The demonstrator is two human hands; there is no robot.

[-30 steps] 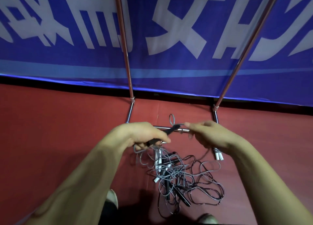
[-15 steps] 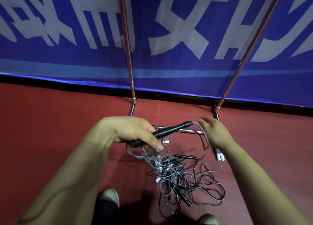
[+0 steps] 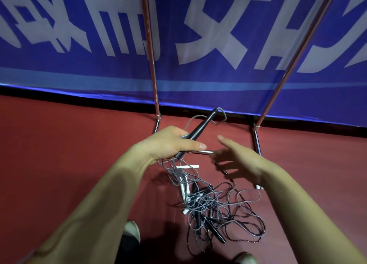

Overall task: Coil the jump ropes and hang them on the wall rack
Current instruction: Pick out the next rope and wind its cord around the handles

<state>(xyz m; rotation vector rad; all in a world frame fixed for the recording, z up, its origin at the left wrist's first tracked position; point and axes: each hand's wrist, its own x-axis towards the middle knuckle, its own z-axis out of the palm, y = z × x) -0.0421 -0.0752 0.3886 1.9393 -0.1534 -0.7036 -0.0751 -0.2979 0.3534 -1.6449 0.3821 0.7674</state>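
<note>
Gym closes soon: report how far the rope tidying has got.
Done: nothing coiled or hung in view. In hand: left hand grips one black handle; right hand open. Left: untangle the rope pile on the floor, coil, hang on the rack.

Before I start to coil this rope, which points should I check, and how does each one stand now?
1. Left hand grips the black handle: ok.
2. Right hand open and free for the cord: ok.
3. Gray cord separate from the pile: not ok, it runs into the tangle.
4. Other handle of this rope found: cannot tell.
5. Free hook on the rack: cannot tell, only its poles show.
</note>
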